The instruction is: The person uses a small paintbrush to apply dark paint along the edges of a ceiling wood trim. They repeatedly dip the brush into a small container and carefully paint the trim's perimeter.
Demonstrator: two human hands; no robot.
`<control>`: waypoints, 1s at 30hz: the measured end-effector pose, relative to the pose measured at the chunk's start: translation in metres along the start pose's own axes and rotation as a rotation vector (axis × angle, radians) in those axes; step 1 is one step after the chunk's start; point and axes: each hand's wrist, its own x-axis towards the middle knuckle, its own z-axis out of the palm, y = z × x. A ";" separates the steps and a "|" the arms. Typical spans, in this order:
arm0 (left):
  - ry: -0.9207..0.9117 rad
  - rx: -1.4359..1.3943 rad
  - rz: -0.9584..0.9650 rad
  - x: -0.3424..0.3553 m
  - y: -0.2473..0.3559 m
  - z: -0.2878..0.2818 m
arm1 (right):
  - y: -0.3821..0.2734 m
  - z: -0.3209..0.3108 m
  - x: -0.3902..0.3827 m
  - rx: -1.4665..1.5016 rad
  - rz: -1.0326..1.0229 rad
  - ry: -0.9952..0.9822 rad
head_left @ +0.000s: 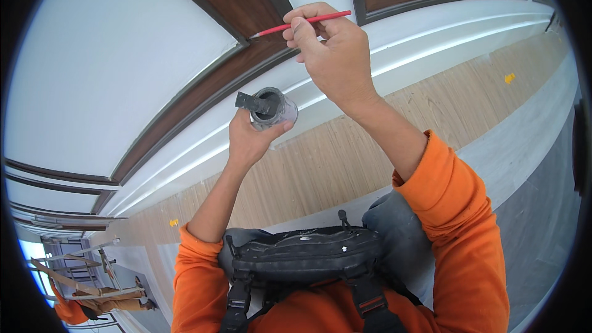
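Note:
My right hand (342,61) pinches a thin red paintbrush (271,29) between thumb and fingers. Its tip points left and meets, or nearly meets, the dark grey edge at a corner of the brown wood frame (203,95) on the wall. Lower and to the left, my left hand (246,140) is wrapped round a small paint can (286,111) with grey smears on its outside. Dark grey paint shows inside its open top. A flat, paint-coated piece (248,102) sticks out over the can's left rim; its kind I cannot make out.
White baseboard moulding (425,49) runs along the wall above a wood-look floor (320,154). Yellow marks (509,78) dot the floor. A black bag (308,253) sits across my lap. At lower left, a person in orange (71,311) is beside a ladder-like frame (61,277).

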 end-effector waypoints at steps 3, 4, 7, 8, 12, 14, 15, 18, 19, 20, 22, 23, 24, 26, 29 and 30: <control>0.000 -0.009 0.000 0.000 0.000 0.000 | -0.004 -0.001 0.000 -0.027 0.000 -0.020; 0.004 -0.001 0.010 0.000 0.000 -0.001 | -0.003 -0.001 0.000 -0.036 -0.010 -0.011; 0.012 0.010 0.030 -0.001 0.001 -0.002 | -0.001 -0.001 0.001 -0.091 0.024 -0.002; 0.012 0.006 0.030 -0.002 0.001 -0.002 | 0.000 -0.001 0.000 -0.114 0.046 -0.002; 0.013 0.020 0.042 -0.002 -0.001 -0.003 | 0.001 0.001 0.000 -0.044 0.012 0.007; 0.008 0.030 0.046 -0.002 0.001 -0.002 | 0.001 0.000 0.001 -0.009 -0.028 -0.004; 0.005 0.035 0.048 -0.001 0.002 -0.001 | 0.000 0.000 0.001 -0.006 -0.029 -0.004; 0.004 0.073 0.035 -0.002 0.005 -0.004 | -0.001 0.002 0.002 0.004 -0.028 -0.002; 0.005 0.070 0.040 -0.002 0.005 -0.004 | 0.001 0.002 0.003 -0.004 -0.028 0.001; 0.007 0.067 0.045 -0.002 0.005 -0.004 | 0.002 0.003 0.003 -0.012 -0.028 0.005; 0.007 0.062 0.052 -0.002 0.004 -0.004 | 0.001 0.000 0.002 -0.054 0.054 -0.038; 0.007 0.060 0.053 -0.001 0.003 -0.004 | 0.000 -0.001 0.002 -0.075 0.094 -0.060; 0.006 0.057 0.054 -0.001 0.003 -0.004 | 0.002 -0.001 0.002 -0.076 0.069 -0.055; -0.004 0.088 0.035 -0.001 0.004 -0.005 | 0.002 0.001 0.003 -0.078 0.020 -0.045; -0.008 0.095 0.034 -0.001 0.005 -0.004 | -0.003 0.003 0.003 0.074 0.045 -0.026; -0.007 0.090 0.038 -0.001 0.006 -0.004 | -0.003 0.003 0.003 0.071 0.037 -0.026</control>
